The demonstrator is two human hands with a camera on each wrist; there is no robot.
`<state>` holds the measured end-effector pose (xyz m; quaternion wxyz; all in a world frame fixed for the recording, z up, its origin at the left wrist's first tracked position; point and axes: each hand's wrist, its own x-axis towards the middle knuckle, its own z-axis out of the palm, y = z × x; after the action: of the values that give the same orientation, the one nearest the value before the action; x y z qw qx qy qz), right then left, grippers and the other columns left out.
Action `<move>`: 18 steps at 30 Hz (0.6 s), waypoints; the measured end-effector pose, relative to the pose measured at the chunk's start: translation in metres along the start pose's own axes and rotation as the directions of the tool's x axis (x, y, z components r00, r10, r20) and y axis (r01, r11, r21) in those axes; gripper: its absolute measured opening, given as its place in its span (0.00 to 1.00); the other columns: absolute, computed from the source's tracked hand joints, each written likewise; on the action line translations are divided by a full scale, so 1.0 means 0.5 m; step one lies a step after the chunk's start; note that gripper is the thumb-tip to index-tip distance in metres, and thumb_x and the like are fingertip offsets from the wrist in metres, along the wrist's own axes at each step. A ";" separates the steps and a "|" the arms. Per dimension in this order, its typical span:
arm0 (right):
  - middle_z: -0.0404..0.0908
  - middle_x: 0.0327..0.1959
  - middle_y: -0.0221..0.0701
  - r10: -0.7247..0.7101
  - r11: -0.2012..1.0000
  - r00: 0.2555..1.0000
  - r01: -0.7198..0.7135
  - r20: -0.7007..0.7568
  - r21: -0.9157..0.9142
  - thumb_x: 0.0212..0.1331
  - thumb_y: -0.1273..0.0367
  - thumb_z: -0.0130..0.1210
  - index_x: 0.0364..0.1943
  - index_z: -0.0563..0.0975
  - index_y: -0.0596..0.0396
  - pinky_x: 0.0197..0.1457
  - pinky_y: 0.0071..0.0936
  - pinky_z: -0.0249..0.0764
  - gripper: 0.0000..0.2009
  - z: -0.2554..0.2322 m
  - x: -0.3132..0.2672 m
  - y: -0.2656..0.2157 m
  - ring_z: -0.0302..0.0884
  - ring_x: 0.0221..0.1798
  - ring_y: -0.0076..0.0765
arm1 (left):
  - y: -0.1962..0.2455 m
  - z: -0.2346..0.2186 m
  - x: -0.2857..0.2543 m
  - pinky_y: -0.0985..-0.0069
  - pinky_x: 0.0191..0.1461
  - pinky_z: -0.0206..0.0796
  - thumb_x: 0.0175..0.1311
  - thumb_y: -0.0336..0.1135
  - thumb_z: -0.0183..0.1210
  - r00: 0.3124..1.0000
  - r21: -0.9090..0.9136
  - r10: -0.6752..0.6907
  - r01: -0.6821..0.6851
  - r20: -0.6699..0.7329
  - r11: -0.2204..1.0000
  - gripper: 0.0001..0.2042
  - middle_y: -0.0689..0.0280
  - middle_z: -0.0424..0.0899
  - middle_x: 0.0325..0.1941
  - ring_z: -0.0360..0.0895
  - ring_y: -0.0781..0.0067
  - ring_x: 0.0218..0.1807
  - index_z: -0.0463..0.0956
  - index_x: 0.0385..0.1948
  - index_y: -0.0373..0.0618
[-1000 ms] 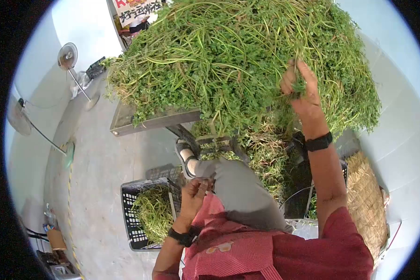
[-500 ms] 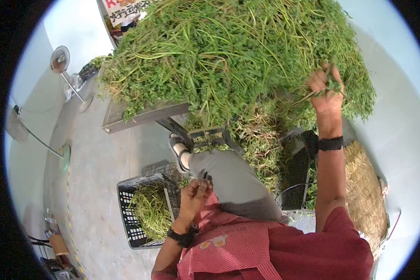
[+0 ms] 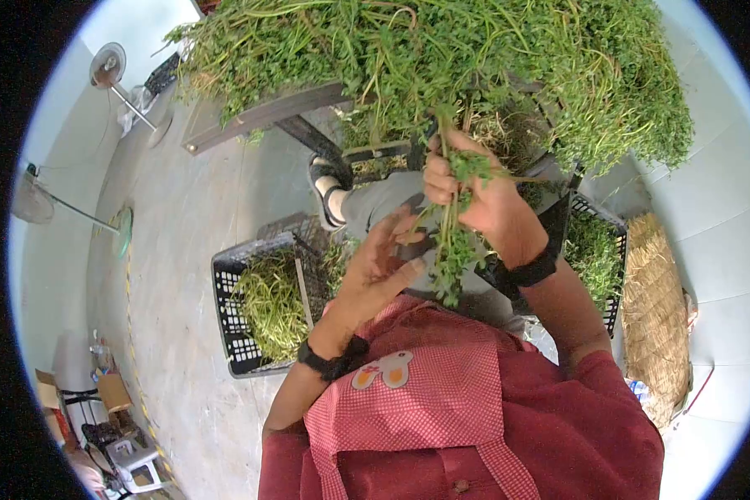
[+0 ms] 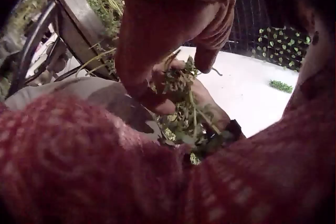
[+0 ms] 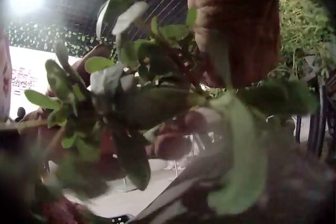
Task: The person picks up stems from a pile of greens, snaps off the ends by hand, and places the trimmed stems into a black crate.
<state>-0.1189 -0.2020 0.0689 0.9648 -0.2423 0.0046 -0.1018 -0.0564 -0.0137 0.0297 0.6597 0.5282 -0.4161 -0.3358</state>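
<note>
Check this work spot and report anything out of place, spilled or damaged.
The heap of greens spills over the near edge of the table, stems dangling loose; it looks untidy, perhaps just overloaded. The black crate at left stands upright on the floor, and I see no obvious damage.

This is looking like a produce workroom: greens [image 3: 475, 50] are spilling over a tabletop [image 3: 262, 117], and a crate [image 3: 235, 337] of stems [image 3: 275, 312] is standing on a bare grey floor [image 3: 196, 242]. Striped tape [image 3: 146, 410] is running along that floor, a pole fan [image 3: 108, 67] is standing near a pale wall [image 3: 67, 150], and a person [image 3: 575, 408] is wearing a checked apron [image 3: 421, 404].
</note>
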 end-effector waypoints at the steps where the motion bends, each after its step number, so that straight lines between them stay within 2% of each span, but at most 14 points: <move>1: 0.72 0.20 0.29 0.008 1.000 1.000 -0.008 0.000 0.009 0.62 0.58 0.47 0.39 0.73 0.55 0.25 0.27 0.65 0.14 -0.009 0.000 0.019 0.66 0.20 0.28 | 0.002 0.010 0.000 0.80 0.44 0.68 0.63 0.28 0.52 1.000 -0.105 -0.008 0.007 -0.011 0.994 0.23 0.64 0.77 0.46 0.75 0.76 0.41 0.57 0.61 0.41; 3: 0.76 0.24 0.32 0.001 0.999 0.954 -0.015 -0.298 -0.042 0.61 0.59 0.49 0.36 0.73 0.55 0.30 0.34 0.73 0.13 -0.022 -0.004 0.051 0.73 0.22 0.33 | 0.000 0.007 -0.001 0.79 0.43 0.69 0.63 0.27 0.51 0.999 -0.208 -0.024 0.019 -0.025 0.978 0.25 0.63 0.76 0.47 0.75 0.76 0.41 0.54 0.62 0.41; 4: 0.78 0.27 0.36 0.036 0.999 0.968 -0.043 -0.248 -0.021 0.59 0.60 0.51 0.35 0.73 0.56 0.37 0.41 0.77 0.13 -0.043 -0.004 0.058 0.77 0.27 0.38 | -0.003 -0.004 -0.002 0.80 0.42 0.70 0.63 0.27 0.51 0.997 -0.149 -0.076 0.075 0.001 0.986 0.25 0.63 0.77 0.46 0.75 0.76 0.41 0.54 0.62 0.41; 5: 0.78 0.27 0.36 0.039 0.999 0.968 -0.045 -0.248 -0.018 0.59 0.60 0.51 0.35 0.73 0.56 0.37 0.41 0.77 0.13 -0.053 -0.009 0.065 0.77 0.27 0.38 | -0.005 -0.013 -0.003 0.80 0.40 0.71 0.63 0.27 0.51 0.992 -0.088 -0.126 0.127 0.026 0.988 0.25 0.63 0.77 0.45 0.75 0.77 0.40 0.54 0.62 0.41; 7: 0.78 0.26 0.37 0.012 1.000 0.935 -0.010 -0.356 0.008 0.58 0.60 0.52 0.34 0.73 0.56 0.38 0.42 0.77 0.13 -0.054 -0.021 0.079 0.77 0.27 0.39 | -0.004 -0.023 -0.007 0.81 0.38 0.71 0.63 0.28 0.52 0.983 -0.079 -0.180 0.182 0.038 0.980 0.26 0.63 0.77 0.44 0.76 0.77 0.40 0.54 0.62 0.41; 9: 0.77 0.26 0.38 -0.041 0.999 0.953 0.048 -0.300 0.015 0.58 0.60 0.53 0.34 0.72 0.57 0.36 0.41 0.78 0.13 -0.064 -0.028 0.085 0.78 0.28 0.39 | -0.016 -0.025 -0.018 0.82 0.37 0.71 0.63 0.30 0.53 0.955 0.057 -0.297 0.296 0.019 0.954 0.25 0.63 0.77 0.43 0.76 0.78 0.39 0.55 0.61 0.41; 11: 0.77 0.27 0.36 -0.190 0.973 0.919 0.128 -0.345 -0.193 0.60 0.61 0.52 0.34 0.71 0.57 0.32 0.38 0.79 0.12 -0.065 -0.029 0.089 0.78 0.28 0.38 | -0.013 -0.020 -0.021 0.80 0.40 0.71 0.62 0.30 0.54 0.932 0.050 -0.360 0.358 0.046 0.933 0.26 0.62 0.77 0.43 0.76 0.75 0.40 0.55 0.61 0.40; 12: 0.75 0.26 0.34 -0.243 0.949 0.867 0.120 -0.435 -0.290 0.61 0.61 0.51 0.35 0.71 0.57 0.25 0.35 0.77 0.12 -0.041 -0.030 0.093 0.76 0.27 0.34 | -0.010 -0.019 -0.016 0.78 0.42 0.71 0.61 0.30 0.56 0.909 0.047 -0.410 0.408 0.072 0.912 0.27 0.61 0.76 0.43 0.76 0.73 0.42 0.55 0.60 0.39; 13: 0.75 0.26 0.34 -0.247 0.948 0.868 0.125 -0.431 -0.292 0.61 0.61 0.51 0.35 0.71 0.57 0.25 0.35 0.77 0.12 -0.038 -0.033 0.096 0.76 0.27 0.34 | -0.017 -0.019 -0.016 0.78 0.42 0.71 0.61 0.30 0.56 0.911 0.050 -0.406 0.403 0.074 0.914 0.27 0.61 0.76 0.43 0.76 0.73 0.42 0.55 0.60 0.39; 14: 0.75 0.25 0.34 -0.306 0.906 0.873 0.143 -0.380 -0.399 0.61 0.62 0.52 0.35 0.71 0.58 0.25 0.34 0.76 0.12 -0.039 -0.035 0.098 0.75 0.24 0.34 | -0.035 -0.019 -0.021 0.76 0.45 0.69 0.59 0.30 0.58 0.981 0.324 -0.193 0.180 0.007 0.929 0.28 0.59 0.76 0.42 0.75 0.69 0.42 0.55 0.61 0.39; 15: 0.76 0.25 0.33 -0.356 0.851 0.877 0.161 -0.324 -0.499 0.61 0.63 0.52 0.35 0.72 0.58 0.25 0.33 0.75 0.12 -0.042 -0.036 0.102 0.74 0.21 0.34 | -0.028 -0.012 -0.019 0.74 0.48 0.68 0.57 0.30 0.59 0.999 0.578 0.039 -0.034 0.004 0.815 0.30 0.57 0.75 0.41 0.75 0.65 0.43 0.55 0.61 0.39; 16: 0.73 0.22 0.30 -0.458 0.769 0.829 0.189 -0.320 -0.611 0.60 0.63 0.53 0.35 0.73 0.59 0.23 0.25 0.69 0.12 -0.057 -0.023 0.111 0.69 0.20 0.27 | -0.019 -0.006 -0.018 0.74 0.48 0.68 0.57 0.30 0.59 0.999 0.577 0.039 -0.033 0.003 0.816 0.30 0.57 0.75 0.41 0.75 0.65 0.43 0.55 0.61 0.39; 17: 0.73 0.22 0.30 -0.458 0.769 0.829 0.188 -0.321 -0.610 0.60 0.63 0.53 0.35 0.73 0.59 0.23 0.25 0.69 0.12 -0.074 -0.016 0.115 0.69 0.20 0.27 | -0.006 0.001 -0.019 0.73 0.51 0.66 0.54 0.31 0.61 0.992 0.652 0.120 -0.067 -0.037 0.756 0.31 0.55 0.74 0.40 0.74 0.62 0.43 0.56 0.60 0.41; 18: 0.74 0.24 0.33 -0.516 0.628 0.800 0.110 -0.306 -0.771 0.61 0.61 0.51 0.34 0.73 0.61 0.30 0.27 0.68 0.14 -0.078 -0.009 0.116 0.70 0.24 0.29 | 0.006 0.009 -0.017 0.73 0.52 0.65 0.53 0.31 0.61 0.985 0.687 0.161 -0.082 -0.052 0.722 0.31 0.55 0.74 0.40 0.74 0.61 0.44 0.57 0.60 0.41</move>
<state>-0.1144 -0.1695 0.0071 0.7192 -0.5616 0.2499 -0.3238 -0.0641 -0.0074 0.0313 0.4618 0.7222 -0.5076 -0.0864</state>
